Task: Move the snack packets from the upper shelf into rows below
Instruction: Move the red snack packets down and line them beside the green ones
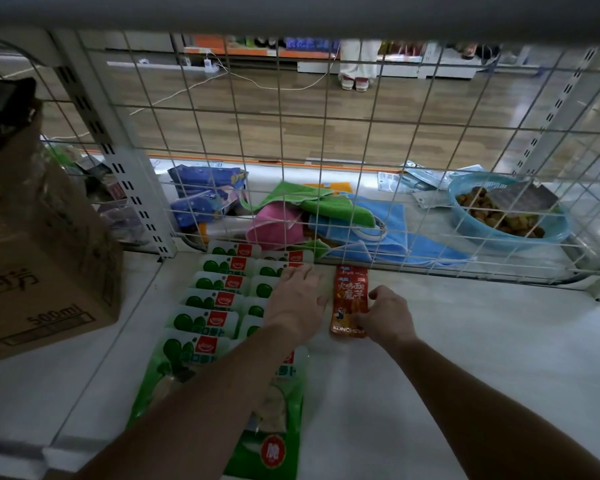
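Note:
Several green-and-white snack packets [207,299] lie overlapping in two rows on the white shelf [465,358], running from the wire back toward me. My left hand [297,299] rests flat, fingers spread, on the right-hand row. Just right of it a narrow red-orange snack packet [349,296] lies lengthwise against the wire grid. My right hand [387,318] touches that packet's lower right edge with its fingertips; the grip itself is hidden under the fingers.
A cardboard box [39,268] stands at the left on the shelf. A wire grid back panel [326,168] closes the shelf behind. Beyond it lie coloured cloths [326,213], blue packs [205,195] and a blue basket [510,216]. A person's legs [357,69] stand far back.

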